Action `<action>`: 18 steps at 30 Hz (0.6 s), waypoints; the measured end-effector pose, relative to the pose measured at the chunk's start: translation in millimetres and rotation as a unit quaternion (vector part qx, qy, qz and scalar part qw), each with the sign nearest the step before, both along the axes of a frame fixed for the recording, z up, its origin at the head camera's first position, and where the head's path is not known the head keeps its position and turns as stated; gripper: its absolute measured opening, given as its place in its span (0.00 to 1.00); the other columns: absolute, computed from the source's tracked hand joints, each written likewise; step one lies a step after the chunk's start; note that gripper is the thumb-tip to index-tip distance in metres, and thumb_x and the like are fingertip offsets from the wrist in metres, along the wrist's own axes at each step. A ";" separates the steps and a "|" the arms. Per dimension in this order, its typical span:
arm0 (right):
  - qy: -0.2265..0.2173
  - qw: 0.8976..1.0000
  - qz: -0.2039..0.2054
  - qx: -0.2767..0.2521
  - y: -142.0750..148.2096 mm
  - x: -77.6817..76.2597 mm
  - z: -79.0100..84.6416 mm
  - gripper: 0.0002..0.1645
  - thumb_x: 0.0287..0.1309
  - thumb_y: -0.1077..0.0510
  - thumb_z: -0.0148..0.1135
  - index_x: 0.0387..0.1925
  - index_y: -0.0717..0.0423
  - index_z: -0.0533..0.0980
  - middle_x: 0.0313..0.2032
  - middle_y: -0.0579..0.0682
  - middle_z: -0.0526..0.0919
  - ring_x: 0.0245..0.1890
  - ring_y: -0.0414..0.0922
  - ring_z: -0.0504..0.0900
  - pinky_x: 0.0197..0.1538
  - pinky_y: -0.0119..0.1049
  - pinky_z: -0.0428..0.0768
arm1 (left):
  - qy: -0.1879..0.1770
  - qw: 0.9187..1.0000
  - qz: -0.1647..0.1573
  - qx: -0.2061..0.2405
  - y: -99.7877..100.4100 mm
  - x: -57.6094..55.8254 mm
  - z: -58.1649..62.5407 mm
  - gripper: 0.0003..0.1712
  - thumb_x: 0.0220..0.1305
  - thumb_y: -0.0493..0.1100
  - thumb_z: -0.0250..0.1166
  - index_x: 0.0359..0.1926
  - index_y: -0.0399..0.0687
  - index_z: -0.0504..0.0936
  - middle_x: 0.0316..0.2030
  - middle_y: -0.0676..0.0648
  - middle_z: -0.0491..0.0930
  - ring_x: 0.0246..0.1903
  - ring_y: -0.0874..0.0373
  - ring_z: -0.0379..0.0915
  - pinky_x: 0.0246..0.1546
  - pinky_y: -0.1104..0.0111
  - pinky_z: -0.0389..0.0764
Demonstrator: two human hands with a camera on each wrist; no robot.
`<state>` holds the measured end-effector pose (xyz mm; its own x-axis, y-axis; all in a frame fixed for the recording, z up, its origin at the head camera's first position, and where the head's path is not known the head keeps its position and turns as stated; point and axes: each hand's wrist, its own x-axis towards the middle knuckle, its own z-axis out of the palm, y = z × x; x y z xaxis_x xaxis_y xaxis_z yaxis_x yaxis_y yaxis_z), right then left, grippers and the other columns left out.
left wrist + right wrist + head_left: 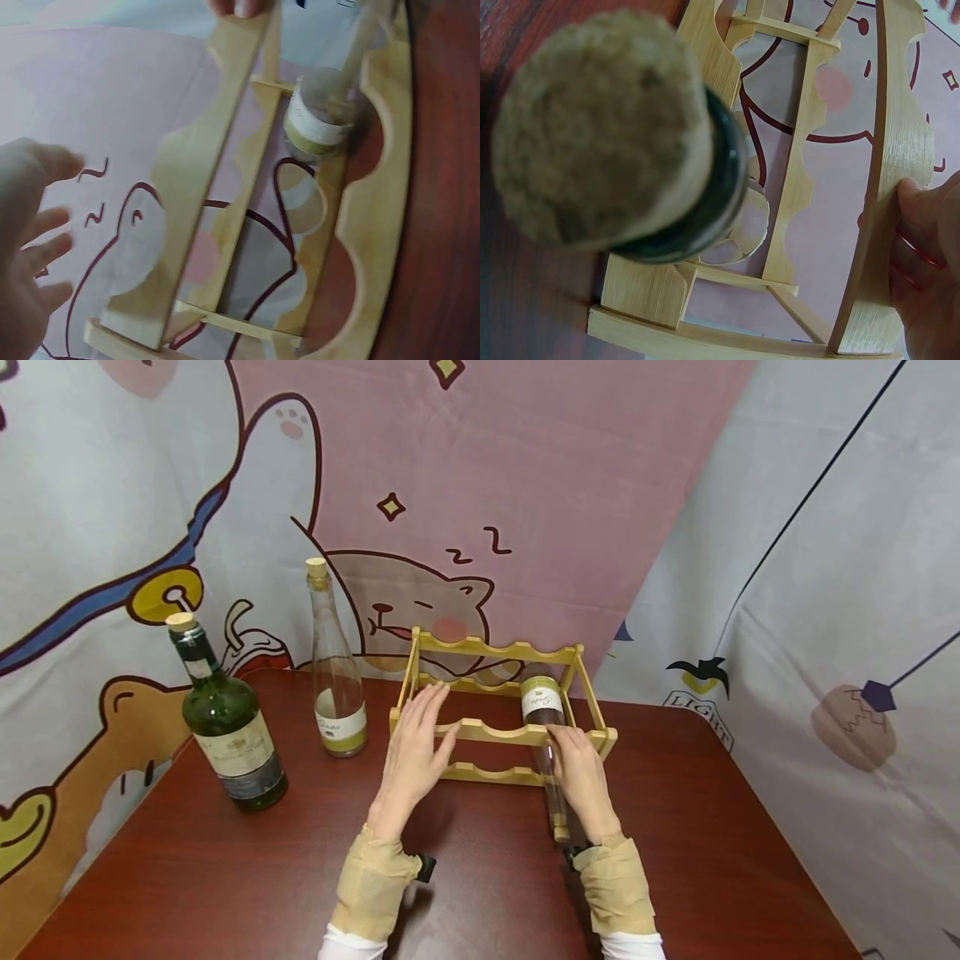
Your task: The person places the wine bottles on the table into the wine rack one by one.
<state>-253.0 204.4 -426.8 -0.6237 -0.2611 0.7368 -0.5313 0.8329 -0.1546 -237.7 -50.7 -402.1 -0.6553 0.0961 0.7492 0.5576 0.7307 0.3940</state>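
Note:
A pale wooden wine rack [498, 732] with scalloped rails stands in the middle of the table. Lying in its lower tier, toward the right end, is a clear wine bottle [542, 699], its corked neck toward me and its base at the back. My right hand [583, 774] grips the upper front rail just above that bottle; the right wrist view shows the thumb against the rail [889, 172]. Close to the camera there, the bottle's cork [600, 135] looms large. My left hand [414, 750] is raised by the rack's left end, fingers extended and holding nothing.
Left of the rack stands a clear corked bottle [341, 727], upright. Farther left and nearer me is a green corked wine bottle [236, 747], also upright. A printed cloth [562, 485] hangs behind the dark red table [712, 843].

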 end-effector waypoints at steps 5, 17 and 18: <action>0.000 1.000 -0.003 -0.001 -0.7 0.7 0.7 0.12 0.53 0.69 0.61 0.42 0.65 0.78 0.38 0.59 0.83 0.37 0.52 0.79 0.39 0.46 0.79 | 0.069 0.993 0.046 0.090 -12.9 -4.0 14.9 0.35 0.55 0.41 0.65 0.63 0.38 0.65 0.62 0.39 0.67 0.66 0.49 0.55 0.65 0.47 0.59; 0.014 1.000 -0.003 0.000 -1.1 1.9 0.8 0.12 0.51 0.70 0.63 0.40 0.65 0.79 0.36 0.59 0.84 0.36 0.53 0.79 0.39 0.46 0.79 | 0.116 0.960 0.157 0.202 -70.2 -28.5 31.3 0.43 0.52 0.45 0.68 0.67 0.42 0.60 0.66 0.45 0.61 0.68 0.51 0.49 0.68 0.51 0.55; 0.013 1.000 -0.002 0.000 -0.8 1.5 0.4 0.12 0.51 0.70 0.62 0.41 0.65 0.79 0.36 0.59 0.84 0.36 0.52 0.79 0.39 0.47 0.79 | 0.115 0.957 0.165 0.208 -74.2 -30.5 31.8 0.43 0.52 0.46 0.68 0.67 0.43 0.60 0.67 0.45 0.61 0.68 0.52 0.49 0.68 0.52 0.55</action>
